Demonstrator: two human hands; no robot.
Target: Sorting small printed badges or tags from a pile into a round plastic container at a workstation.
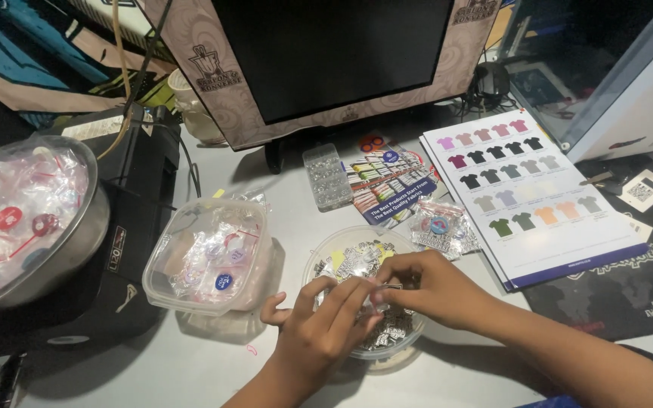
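Observation:
My left hand [319,329] and my right hand [425,287] meet over a round clear tub [326,261] filled with small black-and-white printed pieces. Fingertips of both hands pinch a small pale item [376,291] between them, just above the tub; what it is stays too small to tell. A clear square container [209,257] with bagged round badges sits left of the tub. A small packet with a round badge [438,227] lies to the right of it.
A steel bowl [88,227] of bagged badges rests on a black printer [141,196] at left. A monitor [326,53] stands at the back, with a clear compartment box [326,177], a brochure [391,185] and a shirt colour chart [527,193] before it.

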